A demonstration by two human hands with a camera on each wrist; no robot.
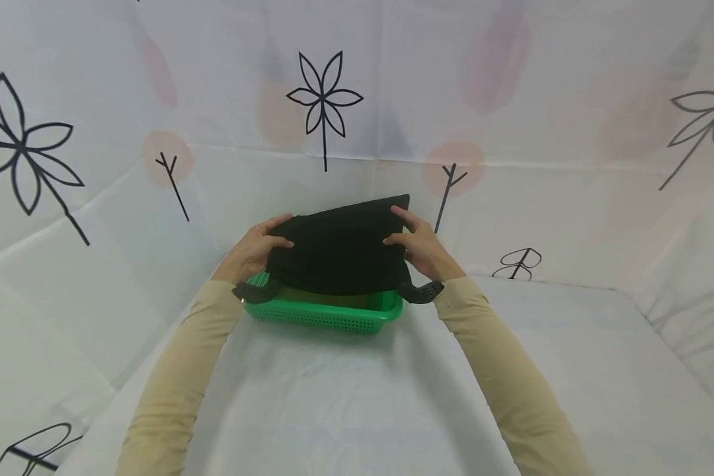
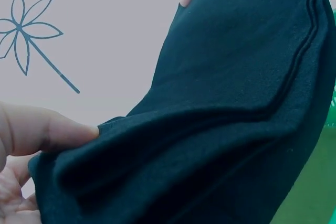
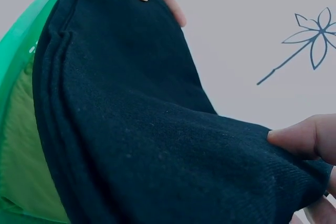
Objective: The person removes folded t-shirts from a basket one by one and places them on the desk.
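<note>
A folded black cloth (image 1: 342,248), several layers thick, is held up by both hands above a green plastic basket (image 1: 327,317). My left hand (image 1: 252,248) pinches its left edge, thumb in front and fingers behind. At the opposite edge, my right hand (image 1: 422,244) pinches the cloth near its upper corner. The layered folds of the black cloth (image 2: 236,77) show up close in the left wrist view, and whether it is a garment cannot be told. Inside the basket lies a yellow-green cloth (image 3: 23,145), partly hidden behind the black one.
The basket stands on a white-covered table (image 1: 345,396), close to the back. Behind it rises a white curtain (image 1: 226,86) printed with line-drawn flowers and pale blots. Dark straps (image 1: 258,291) circle both wrists, below the tan sleeves' cuffs.
</note>
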